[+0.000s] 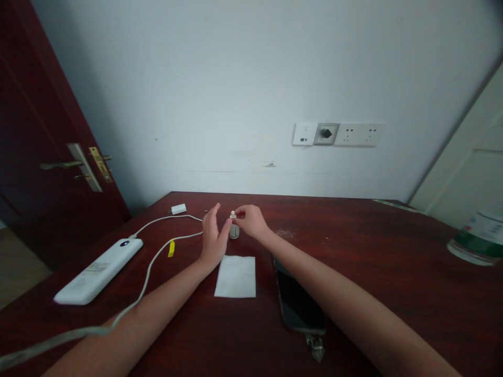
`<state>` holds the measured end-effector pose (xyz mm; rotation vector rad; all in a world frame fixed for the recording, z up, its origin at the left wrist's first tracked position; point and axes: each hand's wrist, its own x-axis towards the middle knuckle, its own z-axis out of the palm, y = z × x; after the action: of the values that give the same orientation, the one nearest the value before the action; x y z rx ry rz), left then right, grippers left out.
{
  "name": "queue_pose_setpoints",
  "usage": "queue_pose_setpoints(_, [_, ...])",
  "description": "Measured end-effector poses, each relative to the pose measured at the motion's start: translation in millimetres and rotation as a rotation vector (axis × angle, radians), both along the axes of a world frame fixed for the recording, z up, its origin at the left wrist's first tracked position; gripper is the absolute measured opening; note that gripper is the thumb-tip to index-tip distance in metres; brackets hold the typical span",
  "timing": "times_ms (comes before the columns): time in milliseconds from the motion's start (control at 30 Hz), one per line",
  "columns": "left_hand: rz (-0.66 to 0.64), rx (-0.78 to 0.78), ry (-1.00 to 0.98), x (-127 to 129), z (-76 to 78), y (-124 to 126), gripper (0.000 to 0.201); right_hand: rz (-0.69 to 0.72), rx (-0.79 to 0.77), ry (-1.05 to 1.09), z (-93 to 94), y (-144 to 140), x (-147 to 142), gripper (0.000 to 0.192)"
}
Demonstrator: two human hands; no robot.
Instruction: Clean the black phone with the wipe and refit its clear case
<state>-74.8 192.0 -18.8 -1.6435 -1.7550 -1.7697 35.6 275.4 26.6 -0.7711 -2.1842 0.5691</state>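
A small bottle point(234, 232) with a greyish body stands upright on the dark red table, with a white knobbed cap point(233, 215) at its top. My right hand point(251, 222) pinches that cap between thumb and fingertips, from the right side. On the other side is my left hand point(214, 238), its fingers spread upward and its thumb close to the cap; whether the thumb touches it, I cannot tell. Nothing shows in the left palm. A white square of paper point(236, 277) lies flat just in front of the bottle.
At left lie a white power bank point(98, 272), its white cable point(151, 267) with a yellow tag point(172, 248), and a white charger plug point(178, 209). A dark phone point(301, 298) lies partly under my right forearm. A large clear container point(479, 238) stands far right. Behind the table rises a wall.
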Motion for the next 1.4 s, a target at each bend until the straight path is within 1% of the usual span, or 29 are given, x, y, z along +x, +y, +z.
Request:
queue_pose_setpoints(100, [-0.089,-0.066,-0.049,4.2,-2.2,-2.1,0.051,0.011,0.015,0.037,4.1,-3.9,2.0,0.013])
queue_pose_setpoints(233, [-0.120,-0.074,-0.082,14.7,-1.2,-5.2,0.059,0.029,0.024,0.079,17.0,-7.4,9.2,0.014])
queue_pose_setpoints(300, [-0.118,-0.067,-0.077,15.8,-0.5,-5.7,0.054,0.051,0.034,0.071,22.8,-7.5,12.4,0.013])
queue_pose_setpoints(367, [-0.106,-0.071,-0.086,13.4,-1.1,-4.7,0.041,0.084,0.053,0.044,25.5,-6.4,14.5,0.013])
queue_pose_setpoints(433, [-0.099,-0.093,-0.127,9.4,-3.2,-2.3,0.031,0.121,0.073,0.010,25.3,-4.4,15.7,0.011])
queue_pose_setpoints(500, [-0.122,-0.123,-0.192,6.2,-5.8,0.8,0.027,0.145,0.086,-0.018,23.5,-1.9,16.4,0.008])
queue_pose_setpoints(600, [-0.160,-0.169,-0.232,4.5,-7.8,5.1,0.030,0.143,0.091,-0.038,21.9,2.6,18.0,0.008])
queue_pose_setpoints(767, [-0.169,-0.195,-0.183,3.4,-6.7,8.6,0.031,0.169,0.088,-0.063,22.2,10.9,21.2,0.006])
queue_pose_setpoints(867, [-0.176,-0.216,-0.186,1.9,-7.0,9.2,0.032,0.185,0.092,-0.073,20.7,12.3,21.8,0.005])
queue_pose_setpoints(1033, [-0.199,-0.203,-0.234,1.3,-8.3,10.1,0.033,0.185,0.114,-0.087,20.8,8.6,20.8,0.006])
queue_pose_setpoints(1267, [-0.244,-0.188,-0.238,1.5,-11.0,11.0,0.031,0.213,0.134,-0.117,23.1,8.6,21.2,0.006])
queue_pose_setpoints(1400, [-0.290,-0.169,-0.267,1.4,-12.0,11.7,0.031,0.246,0.147,-0.134,20.0,11.8,20.9,0.013])
